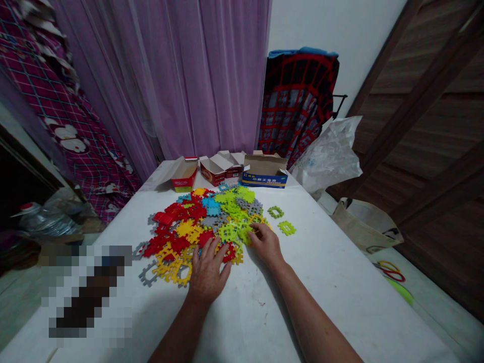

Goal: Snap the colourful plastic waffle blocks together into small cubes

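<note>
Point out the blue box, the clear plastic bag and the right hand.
Blue box (264, 180): head view, on its front panel.
Clear plastic bag (329, 155): head view, on its crumpled side.
Right hand (267, 244): head view, on its back.

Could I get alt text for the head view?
A person's left hand and right hand are at the edge of a pile of colourful, notched pieces on a white table. Open boxes stand behind the pile, and two green pieces lie apart to its right.
</note>
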Demonstrator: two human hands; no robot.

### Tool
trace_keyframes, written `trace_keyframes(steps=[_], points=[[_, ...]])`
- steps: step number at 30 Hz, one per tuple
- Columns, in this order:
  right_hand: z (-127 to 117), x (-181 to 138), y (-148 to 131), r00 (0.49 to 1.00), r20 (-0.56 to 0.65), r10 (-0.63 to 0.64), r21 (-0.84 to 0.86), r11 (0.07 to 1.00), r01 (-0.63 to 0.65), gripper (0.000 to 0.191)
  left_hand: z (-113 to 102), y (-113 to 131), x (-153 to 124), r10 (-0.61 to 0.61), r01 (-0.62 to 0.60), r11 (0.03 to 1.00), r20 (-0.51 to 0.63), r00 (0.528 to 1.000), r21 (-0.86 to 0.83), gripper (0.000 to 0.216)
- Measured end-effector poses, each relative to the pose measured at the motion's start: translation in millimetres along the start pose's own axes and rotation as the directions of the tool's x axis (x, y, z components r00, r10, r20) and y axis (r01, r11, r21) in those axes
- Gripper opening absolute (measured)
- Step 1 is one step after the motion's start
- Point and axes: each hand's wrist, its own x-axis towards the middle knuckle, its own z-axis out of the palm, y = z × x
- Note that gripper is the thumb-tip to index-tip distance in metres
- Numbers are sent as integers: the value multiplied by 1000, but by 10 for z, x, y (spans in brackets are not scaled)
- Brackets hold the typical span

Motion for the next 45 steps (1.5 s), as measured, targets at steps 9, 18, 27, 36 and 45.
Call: trace_keyframes(steps=[9,18,27,36,45], points=[[-477,-136,389,960,-84,268,107,960,-259,33,-22,56,5,-29,29,1000,12,1000,8,41],[-613,-480,240,985,-104,136,-367,916,-165,35,0,23,2,-13,13,1000,26,1000,20,42],[-573,-480,387,976,-217,31,-380,918,-114,35,33,-33,-3,8,-10,999,52,999,36,43],[-893,38,788,916,-383,120,-327,909,-256,40,12,-2,7,-11,10,999,45,999,38,42],[-840,25,854,949,-313,40,-426,887,-179,33,57,-35,-20,11,-12,999,22,1000,47,43]])
